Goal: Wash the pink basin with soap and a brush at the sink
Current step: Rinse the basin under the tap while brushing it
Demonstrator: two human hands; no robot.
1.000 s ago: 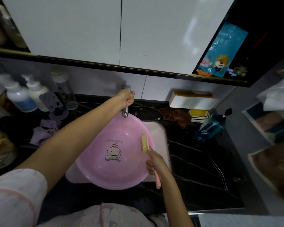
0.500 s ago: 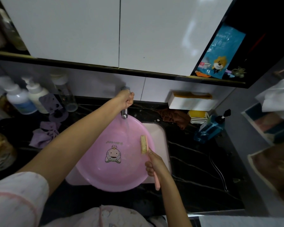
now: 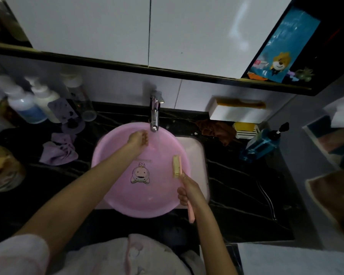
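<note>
The pink basin [image 3: 125, 197], with a cartoon figure printed inside, sits over the white sink [image 3: 197, 155]. Water runs from the chrome tap [image 3: 155, 116] into the basin's far side. My left hand [image 3: 137, 138] hovers over the basin just left of the stream, fingers loosely curled and holding nothing. My right hand [image 3: 189, 192] grips the pink handle of a brush [image 3: 177, 166] whose pale bristle head lies over the basin's right inner wall.
Black marble counter [image 3: 236, 185] surrounds the sink. Pump bottles [image 3: 26, 102] and a purple cloth [image 3: 59, 148] are at left. A blue dispenser bottle [image 3: 263, 143], yellow soap in a dish [image 3: 244, 129] and a brown cloth [image 3: 216, 131] are at right. White cabinets hang overhead.
My left hand has let go of the tap handle and dropped down over the basin. Water started to flow and now runs steadily. The right hand and brush have barely moved.
</note>
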